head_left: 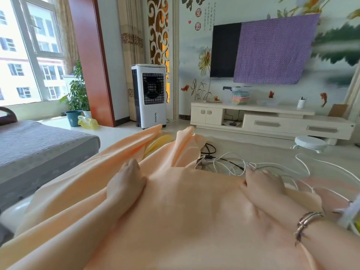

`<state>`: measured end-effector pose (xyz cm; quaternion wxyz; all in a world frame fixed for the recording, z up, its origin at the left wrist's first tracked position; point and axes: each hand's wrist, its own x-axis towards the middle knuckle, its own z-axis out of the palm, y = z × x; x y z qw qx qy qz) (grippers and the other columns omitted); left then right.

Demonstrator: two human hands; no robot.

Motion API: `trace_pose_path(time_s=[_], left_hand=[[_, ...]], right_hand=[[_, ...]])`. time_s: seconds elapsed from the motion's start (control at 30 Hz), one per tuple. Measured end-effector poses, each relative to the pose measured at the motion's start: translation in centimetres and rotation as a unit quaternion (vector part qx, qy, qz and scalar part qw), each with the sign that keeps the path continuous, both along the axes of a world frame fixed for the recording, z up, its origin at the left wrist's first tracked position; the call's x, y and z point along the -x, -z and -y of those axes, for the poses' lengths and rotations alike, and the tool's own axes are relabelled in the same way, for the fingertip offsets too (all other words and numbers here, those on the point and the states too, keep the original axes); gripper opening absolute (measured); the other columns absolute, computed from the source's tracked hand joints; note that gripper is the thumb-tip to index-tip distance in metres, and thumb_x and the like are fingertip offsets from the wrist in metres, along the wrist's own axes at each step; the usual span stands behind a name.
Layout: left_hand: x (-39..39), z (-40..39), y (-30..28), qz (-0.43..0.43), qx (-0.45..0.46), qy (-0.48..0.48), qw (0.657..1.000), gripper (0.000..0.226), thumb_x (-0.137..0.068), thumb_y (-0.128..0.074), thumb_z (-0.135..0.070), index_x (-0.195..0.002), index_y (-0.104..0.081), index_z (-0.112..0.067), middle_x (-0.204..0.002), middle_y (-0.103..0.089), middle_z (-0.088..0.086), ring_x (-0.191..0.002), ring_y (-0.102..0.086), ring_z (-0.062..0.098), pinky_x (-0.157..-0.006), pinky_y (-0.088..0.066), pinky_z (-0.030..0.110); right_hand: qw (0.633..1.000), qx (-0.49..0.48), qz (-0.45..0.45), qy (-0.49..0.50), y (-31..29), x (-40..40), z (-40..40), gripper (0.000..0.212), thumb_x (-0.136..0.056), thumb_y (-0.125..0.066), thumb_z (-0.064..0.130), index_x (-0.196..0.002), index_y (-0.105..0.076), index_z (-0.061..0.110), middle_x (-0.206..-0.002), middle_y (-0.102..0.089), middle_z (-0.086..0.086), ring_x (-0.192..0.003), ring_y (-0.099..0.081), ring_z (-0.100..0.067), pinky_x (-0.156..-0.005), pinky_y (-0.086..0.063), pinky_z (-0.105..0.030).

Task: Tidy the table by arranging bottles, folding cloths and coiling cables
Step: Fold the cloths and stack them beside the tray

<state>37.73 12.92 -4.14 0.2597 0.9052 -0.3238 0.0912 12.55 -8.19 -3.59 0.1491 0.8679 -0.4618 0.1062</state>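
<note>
A large peach cloth (175, 211) covers most of the table in front of me, its far part bunched into raised folds. My left hand (126, 182) rests flat on the cloth left of centre. My right hand (263, 184), with a bracelet at the wrist, presses flat on the cloth's right side. Behind the cloth lies a tangle of white cables (243, 164), with a black cable (208, 149) beside it. A yellow object (159, 142) peeks out between the folds. No bottle can be made out clearly.
A grey sofa (39, 149) stands at the left. Beyond the table are an air cooler (149, 96), a TV cabinet (263, 117) and a white stool (309, 143). A blurred plastic object (350, 213) shows at the right edge.
</note>
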Motion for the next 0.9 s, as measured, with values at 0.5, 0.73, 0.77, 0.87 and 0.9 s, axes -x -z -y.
trace_pose_path(time_s=[0.5, 0.73, 0.77, 0.87, 0.9], left_hand=[[13.2, 2.9, 1.8, 0.045, -0.074, 0.190, 0.978, 0.061, -0.099, -0.023, -0.053, -0.153, -0.018, -0.026, -0.161, -0.009, -0.006, -0.149, -0.002, 0.017, -0.119, -0.003, 0.040], [12.6, 3.1, 2.7, 0.072, -0.138, 0.186, 0.970, 0.067, -0.094, -0.013, -0.062, -0.154, -0.006, -0.032, -0.160, 0.006, -0.012, -0.148, 0.008, 0.014, -0.120, 0.002, 0.041], [12.6, 3.1, 2.8, 0.073, -0.138, 0.187, 0.970, 0.067, -0.094, -0.013, -0.062, -0.154, -0.006, -0.032, -0.160, 0.006, -0.012, -0.148, 0.008, 0.014, -0.120, 0.002, 0.041], [12.4, 3.1, 2.9, 0.076, -0.138, 0.187, 0.970, 0.066, -0.095, -0.014, -0.062, -0.153, -0.007, -0.033, -0.160, 0.005, -0.012, -0.148, 0.008, 0.014, -0.120, 0.002, 0.040], [12.4, 3.1, 2.9, 0.078, -0.138, 0.187, 0.970, 0.066, -0.095, -0.014, -0.062, -0.153, -0.007, -0.034, -0.160, 0.005, -0.012, -0.148, 0.007, 0.014, -0.120, 0.003, 0.040]], right_hand=[[0.988, -0.075, 0.132, -0.021, -2.2, 12.3, -5.1, 0.028, -0.090, -0.045, 0.021, -0.115, -0.040, 0.009, -0.123, -0.045, -0.013, -0.116, -0.043, -0.032, -0.091, -0.040, -0.037], [0.988, -0.138, 0.062, 0.023, -1.5, 16.1, -7.3, 0.059, -0.094, -0.041, 0.043, -0.137, -0.029, 0.004, -0.104, -0.063, -0.010, -0.099, -0.061, -0.029, -0.068, -0.039, -0.031], [0.987, -0.139, 0.078, 0.020, -1.5, 16.4, -7.6, 0.053, -0.094, -0.042, 0.044, -0.130, -0.035, 0.007, -0.095, -0.061, -0.006, -0.096, -0.061, -0.029, -0.067, -0.037, -0.031], [0.978, -0.146, 0.146, -0.013, -1.3, 17.3, -8.7, 0.028, -0.091, -0.047, 0.043, -0.092, -0.044, 0.015, -0.075, -0.050, 0.004, -0.084, -0.057, -0.023, -0.067, -0.038, -0.032], [0.975, -0.156, 0.157, -0.030, -1.0, 17.4, -8.9, 0.028, -0.090, -0.049, 0.043, -0.080, -0.044, 0.018, -0.073, -0.050, 0.006, -0.082, -0.055, -0.021, -0.068, -0.039, -0.031]])
